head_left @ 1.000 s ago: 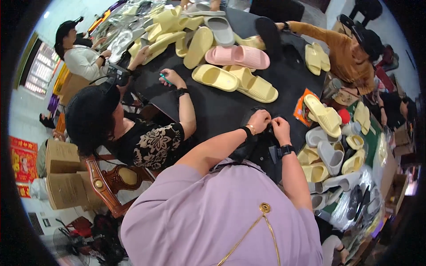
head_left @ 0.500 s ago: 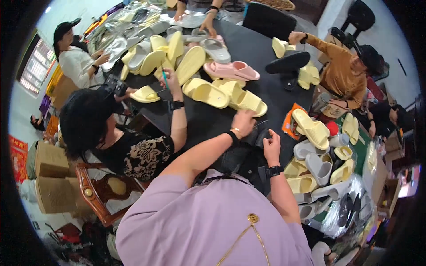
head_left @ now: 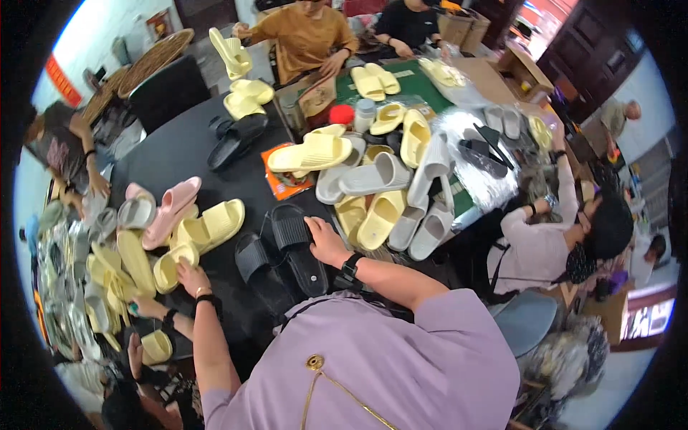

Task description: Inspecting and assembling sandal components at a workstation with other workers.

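- Right hand (head_left: 326, 242), black watch on the wrist: palm down, fingers curled lightly over the top edge of a black ribbed foam slide sandal (head_left: 299, 247). Resting on it, not clamped shut.
- That sandal: flat on the dark round table (head_left: 175, 154), near the table's close edge, directly ahead of the purple-shirted torso (head_left: 380, 365).
- Second black ribbed slide sandal (head_left: 259, 272): just left of the first, nearly touching, toe towards the torso.
- Left hand (head_left: 192, 276), dark band at the wrist: fingers partly spread on the table, fingertips at the rim of a small pale yellow foam slide sandal (head_left: 172, 266). Grip or mere touch: cannot tell.
- Larger pale yellow slide sandal (head_left: 211, 226) just behind the small one; pink foam slide sandal (head_left: 172, 209) beside it, overlapping.
- Another black sandal pair (head_left: 236, 137) further across the table, well apart from both hands.
- Orange flat packet (head_left: 279, 183) beyond the right hand, with a long yellow slide sandal (head_left: 309, 154) lying over it.
- Heap of grey and yellow slides (head_left: 401, 193) right of the packet, on a green mat and clear plastic wrap.
- Other people seated around the table: one in an orange-brown top (head_left: 308, 36) opposite, one in a pale top with dark cap (head_left: 552, 244) on the right.
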Available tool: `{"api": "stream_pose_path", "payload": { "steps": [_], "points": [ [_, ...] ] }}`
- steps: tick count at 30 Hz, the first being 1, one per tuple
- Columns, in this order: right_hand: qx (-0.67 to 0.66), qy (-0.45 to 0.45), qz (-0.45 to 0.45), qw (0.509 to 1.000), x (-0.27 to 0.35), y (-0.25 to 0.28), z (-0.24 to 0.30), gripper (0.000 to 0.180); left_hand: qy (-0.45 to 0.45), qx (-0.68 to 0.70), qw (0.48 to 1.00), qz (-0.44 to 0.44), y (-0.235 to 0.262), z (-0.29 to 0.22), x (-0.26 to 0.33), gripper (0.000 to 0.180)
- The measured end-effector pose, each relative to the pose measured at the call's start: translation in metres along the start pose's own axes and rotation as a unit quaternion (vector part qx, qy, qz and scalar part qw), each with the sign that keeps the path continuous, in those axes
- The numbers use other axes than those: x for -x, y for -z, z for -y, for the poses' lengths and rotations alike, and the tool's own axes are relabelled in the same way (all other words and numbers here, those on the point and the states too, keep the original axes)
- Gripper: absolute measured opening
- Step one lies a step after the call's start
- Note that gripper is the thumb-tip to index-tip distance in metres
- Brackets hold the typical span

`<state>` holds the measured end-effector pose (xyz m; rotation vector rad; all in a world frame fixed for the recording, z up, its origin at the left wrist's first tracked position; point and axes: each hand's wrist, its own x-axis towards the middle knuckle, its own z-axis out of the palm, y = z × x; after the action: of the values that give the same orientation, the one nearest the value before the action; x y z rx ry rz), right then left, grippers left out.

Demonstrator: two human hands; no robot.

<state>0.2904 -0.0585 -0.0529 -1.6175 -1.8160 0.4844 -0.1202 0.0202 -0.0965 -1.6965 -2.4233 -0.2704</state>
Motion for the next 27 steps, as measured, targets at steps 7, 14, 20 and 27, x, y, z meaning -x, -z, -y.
{"api": "stream_pose_path", "payload": {
  "steps": [7, 14, 20, 27],
  "points": [
    [-0.046, -0.007, -0.119, 0.992, -0.025, 0.068, -0.004, 0.055, -0.083, 0.154, 0.982, -0.072, 0.066, -0.058, 0.024, 0.058],
    [-0.047, 0.017, -0.287, 0.957, -0.068, 0.147, -0.013, 0.048, -0.114, 0.338, 0.93, -0.092, 0.111, -0.074, 0.073, 0.048],
    [-0.012, -0.015, -0.38, 0.925, -0.112, 0.205, -0.035, 0.046, -0.226, 0.376, 0.897, -0.058, 0.162, -0.098, 0.109, 0.052],
    [0.09, -0.078, -0.375, 0.919, -0.156, 0.207, -0.052, 0.045, -0.333, 0.395, 0.856, -0.011, 0.19, -0.113, 0.139, 0.054]
  ]
}}
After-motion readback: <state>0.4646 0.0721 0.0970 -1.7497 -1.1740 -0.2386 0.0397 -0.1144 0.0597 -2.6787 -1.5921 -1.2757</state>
